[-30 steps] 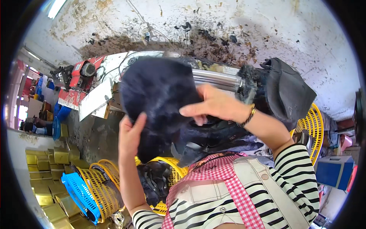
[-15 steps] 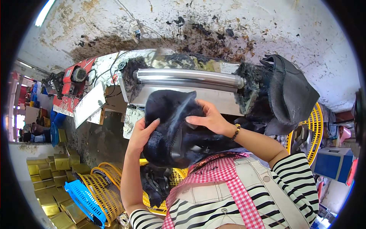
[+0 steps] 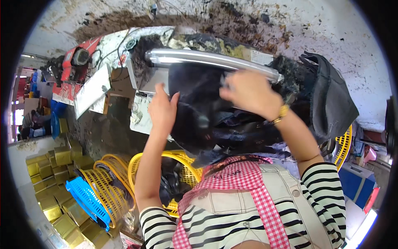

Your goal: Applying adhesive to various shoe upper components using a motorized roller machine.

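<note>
A dark, soft piece of material, like fur-backed leather, lies spread against the machine's front, its far edge just below the shiny metal roller. My left hand is at its left edge, thumb and fingers apart, the thumb over the edge. Above the right part of the piece is my right hand, close to the roller; motion blurs its fingers, so any grip cannot be made out. More dark material lies bunched toward my apron.
Stacked dark grey sheets hang at the machine's right end. Below left stand a yellow basket holding dark pieces, a blue basket and several gold tins. A red machine is at the far left.
The dark piece, held up between both hands before, has moved away from me and now lies flatter against the machine, near the roller. My right hand has moved right and forward; my left has loosened.
</note>
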A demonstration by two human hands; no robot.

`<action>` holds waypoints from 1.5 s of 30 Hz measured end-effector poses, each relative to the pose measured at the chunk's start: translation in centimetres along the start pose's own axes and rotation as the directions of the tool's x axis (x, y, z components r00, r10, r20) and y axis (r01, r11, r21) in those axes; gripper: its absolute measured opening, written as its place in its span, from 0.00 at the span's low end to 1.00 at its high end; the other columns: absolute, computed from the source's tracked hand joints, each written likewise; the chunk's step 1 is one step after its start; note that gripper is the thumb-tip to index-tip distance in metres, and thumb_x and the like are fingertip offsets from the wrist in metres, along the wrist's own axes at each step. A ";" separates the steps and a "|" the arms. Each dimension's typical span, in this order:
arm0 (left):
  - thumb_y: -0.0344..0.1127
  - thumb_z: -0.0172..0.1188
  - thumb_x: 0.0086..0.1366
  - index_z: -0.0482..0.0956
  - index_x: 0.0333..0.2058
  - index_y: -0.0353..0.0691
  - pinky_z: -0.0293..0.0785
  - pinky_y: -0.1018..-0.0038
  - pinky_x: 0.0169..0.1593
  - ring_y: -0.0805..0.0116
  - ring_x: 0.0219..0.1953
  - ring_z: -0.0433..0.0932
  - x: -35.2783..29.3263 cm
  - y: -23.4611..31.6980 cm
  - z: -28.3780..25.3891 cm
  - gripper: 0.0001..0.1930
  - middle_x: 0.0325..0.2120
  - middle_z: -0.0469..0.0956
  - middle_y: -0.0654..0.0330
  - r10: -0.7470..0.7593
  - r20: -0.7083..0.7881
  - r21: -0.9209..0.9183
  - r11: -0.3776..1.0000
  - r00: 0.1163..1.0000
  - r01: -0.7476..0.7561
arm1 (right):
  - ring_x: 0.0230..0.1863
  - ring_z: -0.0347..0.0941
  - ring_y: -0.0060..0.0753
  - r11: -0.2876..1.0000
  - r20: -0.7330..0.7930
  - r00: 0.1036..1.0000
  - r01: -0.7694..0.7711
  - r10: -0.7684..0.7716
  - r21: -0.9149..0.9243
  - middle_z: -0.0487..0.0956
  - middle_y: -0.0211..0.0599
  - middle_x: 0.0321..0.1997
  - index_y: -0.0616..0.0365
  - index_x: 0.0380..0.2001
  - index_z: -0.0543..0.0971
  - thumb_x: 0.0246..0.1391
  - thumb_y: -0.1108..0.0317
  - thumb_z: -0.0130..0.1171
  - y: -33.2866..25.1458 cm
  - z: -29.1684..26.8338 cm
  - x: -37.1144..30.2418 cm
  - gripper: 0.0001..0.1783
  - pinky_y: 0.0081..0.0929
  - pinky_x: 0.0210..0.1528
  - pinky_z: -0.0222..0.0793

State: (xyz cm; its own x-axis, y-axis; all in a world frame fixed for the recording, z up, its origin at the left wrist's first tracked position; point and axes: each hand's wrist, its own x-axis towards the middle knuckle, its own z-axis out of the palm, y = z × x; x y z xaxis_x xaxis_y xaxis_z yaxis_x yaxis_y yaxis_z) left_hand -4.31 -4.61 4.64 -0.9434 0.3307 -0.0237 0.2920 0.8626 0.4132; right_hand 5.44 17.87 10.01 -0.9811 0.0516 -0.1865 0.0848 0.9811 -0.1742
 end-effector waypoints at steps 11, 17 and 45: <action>0.44 0.56 0.63 0.62 0.63 0.46 0.56 0.57 0.64 0.55 0.64 0.60 -6.1 2.5 5.0 0.30 0.63 0.61 0.56 0.592 0.097 0.254 0.762 0.800 -0.595 | 0.35 0.79 0.41 0.845 -0.055 0.981 -0.131 0.186 0.518 0.81 0.53 0.32 0.73 0.30 0.80 0.25 0.53 0.78 9.7 4.3 17.9 0.34 0.32 0.39 0.73; 0.42 0.58 0.62 0.70 0.56 0.42 0.57 0.56 0.63 0.53 0.61 0.64 -7.4 1.3 4.3 0.24 0.60 0.66 0.55 0.555 -0.050 0.170 0.824 0.830 -0.541 | 0.41 0.73 0.36 0.887 0.071 0.996 0.014 -0.052 0.462 0.77 0.42 0.37 0.69 0.40 0.75 0.39 0.60 0.72 4.5 -3.3 13.5 0.29 0.33 0.43 0.67; 0.39 0.51 0.60 0.69 0.55 0.32 0.66 0.57 0.61 0.54 0.56 0.71 -18.1 -13.5 -11.1 0.25 0.54 0.71 0.48 -0.450 -0.141 -0.947 -0.199 0.882 -0.253 | 0.48 0.74 0.43 0.896 -0.370 0.888 -0.097 0.275 0.434 0.79 0.52 0.43 0.68 0.48 0.76 0.49 0.66 0.61 5.6 -16.1 8.8 0.23 0.36 0.48 0.68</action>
State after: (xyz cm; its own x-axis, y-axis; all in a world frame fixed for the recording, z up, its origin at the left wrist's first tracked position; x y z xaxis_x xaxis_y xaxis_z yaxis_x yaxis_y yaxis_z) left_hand 7.07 -26.50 9.53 -0.9854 -0.1510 -0.0786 0.0320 -0.6180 0.7856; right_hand -5.57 26.82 23.00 -0.9118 0.3846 0.1440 0.2464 0.7928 -0.5574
